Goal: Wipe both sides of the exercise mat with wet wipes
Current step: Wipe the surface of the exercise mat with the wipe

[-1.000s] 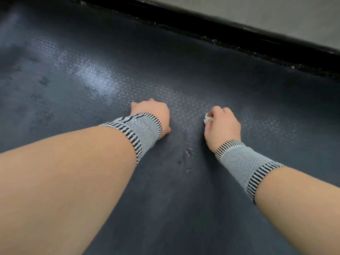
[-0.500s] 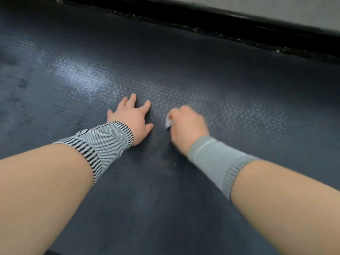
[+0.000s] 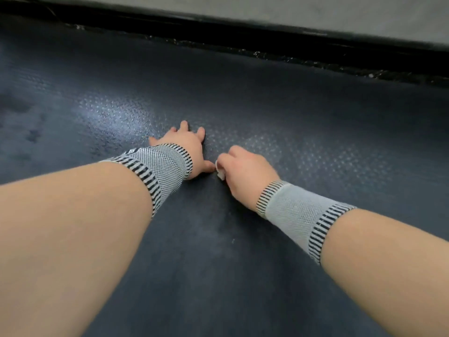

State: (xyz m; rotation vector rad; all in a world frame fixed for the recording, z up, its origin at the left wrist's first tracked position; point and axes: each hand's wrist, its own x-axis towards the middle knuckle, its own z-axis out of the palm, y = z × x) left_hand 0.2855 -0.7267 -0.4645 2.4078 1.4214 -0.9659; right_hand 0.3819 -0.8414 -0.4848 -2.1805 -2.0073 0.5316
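The dark exercise mat [image 3: 243,263] is spread flat underneath both arms. It is pressed by the left hand [image 3: 187,147], fingers splayed — a crumpled white wet wipe [image 3: 220,170] is gripped by the curled right hand [image 3: 245,169] against the mat.

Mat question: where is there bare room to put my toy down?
The mat is bare between the hands and the far black edge, and near, between both forearms. It is crowded where the left hand meets the right hand gripping the wipe.

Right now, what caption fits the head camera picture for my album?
Left hand pressed flat on the dark exercise mat while the right hand scrubs with a bunched wet wipe.
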